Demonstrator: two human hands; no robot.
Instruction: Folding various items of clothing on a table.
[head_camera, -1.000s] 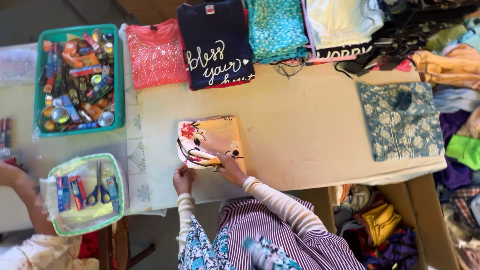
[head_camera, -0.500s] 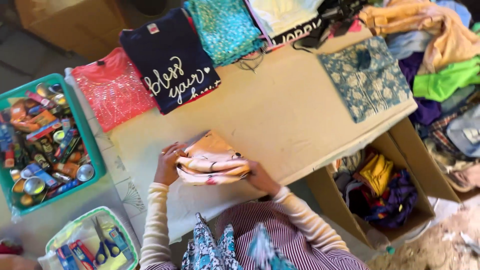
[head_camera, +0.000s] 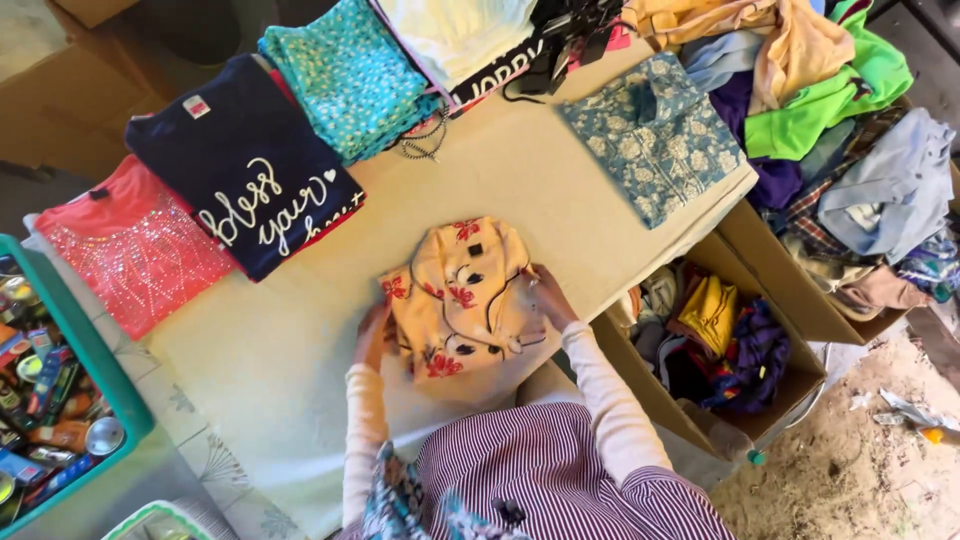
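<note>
A folded peach garment with red flowers (head_camera: 462, 296) lies on the cream-covered table (head_camera: 500, 190) right in front of me. My left hand (head_camera: 372, 335) presses against its left edge. My right hand (head_camera: 551, 297) rests on its right edge, fingers curled over the fabric. Both arms wear cream long sleeves. Beyond it lie a folded navy shirt with white script (head_camera: 245, 190), a coral sequinned top (head_camera: 135, 245), a teal patterned garment (head_camera: 350, 75) and a blue floral shirt (head_camera: 655, 135).
A teal bin of small tins and tubes (head_camera: 60, 400) stands at the left. A cardboard box of mixed clothes (head_camera: 715, 345) sits on the floor at the right. Loose clothing is heaped at the upper right (head_camera: 850, 110). Sandy ground shows at the lower right.
The view has swung left and tilted. The peach garment went from a flat square to a bunched fold and now lies flatter, with my hands on its two sides.
</note>
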